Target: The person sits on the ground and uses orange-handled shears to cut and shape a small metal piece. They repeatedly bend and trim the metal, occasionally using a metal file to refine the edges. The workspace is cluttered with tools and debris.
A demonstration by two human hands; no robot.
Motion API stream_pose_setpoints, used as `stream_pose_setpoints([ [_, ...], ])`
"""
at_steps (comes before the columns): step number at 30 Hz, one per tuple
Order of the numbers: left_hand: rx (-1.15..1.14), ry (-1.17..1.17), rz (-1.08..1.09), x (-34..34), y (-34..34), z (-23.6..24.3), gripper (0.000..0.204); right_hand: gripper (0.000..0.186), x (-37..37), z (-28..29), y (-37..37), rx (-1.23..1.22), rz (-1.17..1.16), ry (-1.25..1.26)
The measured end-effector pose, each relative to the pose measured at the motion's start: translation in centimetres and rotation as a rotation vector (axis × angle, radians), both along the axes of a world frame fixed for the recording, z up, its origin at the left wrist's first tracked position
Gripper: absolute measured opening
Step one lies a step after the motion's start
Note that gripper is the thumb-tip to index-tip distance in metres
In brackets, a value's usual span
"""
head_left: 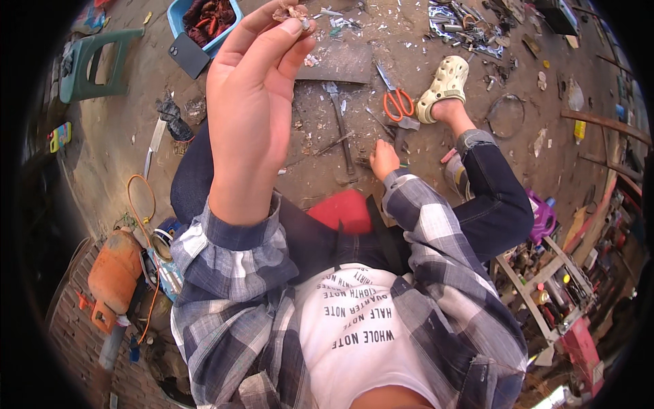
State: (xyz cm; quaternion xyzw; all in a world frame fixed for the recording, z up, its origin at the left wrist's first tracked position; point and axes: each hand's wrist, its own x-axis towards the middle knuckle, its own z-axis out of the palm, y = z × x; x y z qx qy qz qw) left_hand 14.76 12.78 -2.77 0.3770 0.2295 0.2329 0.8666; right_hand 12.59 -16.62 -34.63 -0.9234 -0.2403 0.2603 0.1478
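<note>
My left hand (248, 102) is raised at upper centre, thumb and fingers pinched on a small crumpled brownish scrap (289, 15). My right hand (385, 158) is low at the centre with fingers curled; what it grips is hidden. Near it lie orange-handled scissors (398, 102), a dark metal tool (402, 136) and a long metal bar (346, 150). A flat metal sheet (337, 65) lies on the dirt ground behind them.
A blue tub (176, 20) with red items, a dark phone (187, 58), a green stool (85, 85), a knife (153, 146) and an orange gas cylinder (116, 273) are at left. A parts tray (456, 27) and piled scrap (565, 293) are at right.
</note>
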Motion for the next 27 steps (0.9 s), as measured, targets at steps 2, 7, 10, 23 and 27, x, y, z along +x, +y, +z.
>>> stream_pose_setpoints([
  [2, 0.008, 0.041, 0.007, 0.1, -0.5, 0.3, 0.026, 0.026, 1.4, 0.2, -0.1, 0.074, -0.118, -0.135],
  [7, -0.035, 0.070, -0.030, 0.6, -1.6, 0.7, 0.025, 0.034, 8.9, -0.7, 3.7, 0.128, -0.365, -0.404],
  [10, -0.044, 0.049, -0.080, 1.1, -2.0, 0.8, 0.027, 0.047, 11.9, -2.6, 3.1, -0.023, -0.398, -0.182],
  [23, 0.170, -0.032, -0.077, 2.4, -3.0, 0.7, 0.028, 0.029, 13.9, 5.8, 6.1, 0.505, -0.628, 0.109],
  [27, 0.282, -0.058, -0.037, 2.5, -3.1, 1.1, 0.027, 0.036, 15.6, 20.1, 8.9, 0.800, -0.417, 0.285],
])
